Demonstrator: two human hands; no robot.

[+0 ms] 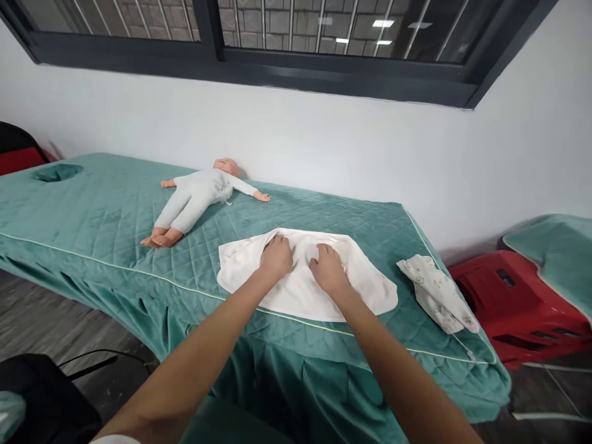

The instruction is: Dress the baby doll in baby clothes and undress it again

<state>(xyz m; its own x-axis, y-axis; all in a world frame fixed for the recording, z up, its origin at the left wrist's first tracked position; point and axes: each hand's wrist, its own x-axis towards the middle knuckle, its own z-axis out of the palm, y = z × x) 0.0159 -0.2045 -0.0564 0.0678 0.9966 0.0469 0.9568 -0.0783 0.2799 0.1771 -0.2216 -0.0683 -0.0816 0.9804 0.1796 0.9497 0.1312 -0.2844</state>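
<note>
A white cloth with rounded lower corners and small faint prints near its left end is laid out near the front edge of the bed. My left hand rests on its upper middle, fingers curled into the fabric. A short way to the right, my right hand is bent over the same cloth, its fingers closed on a fold. The fingertips of both hands are partly hidden. Further back on the left lies a baby doll in a white suit, on its back with arms spread.
The green quilted bed has a face hole at its left end. A folded printed cloth lies near the right edge. Beside that edge stands a red plastic stool. A black bag is at lower left; behind is a white wall under a window.
</note>
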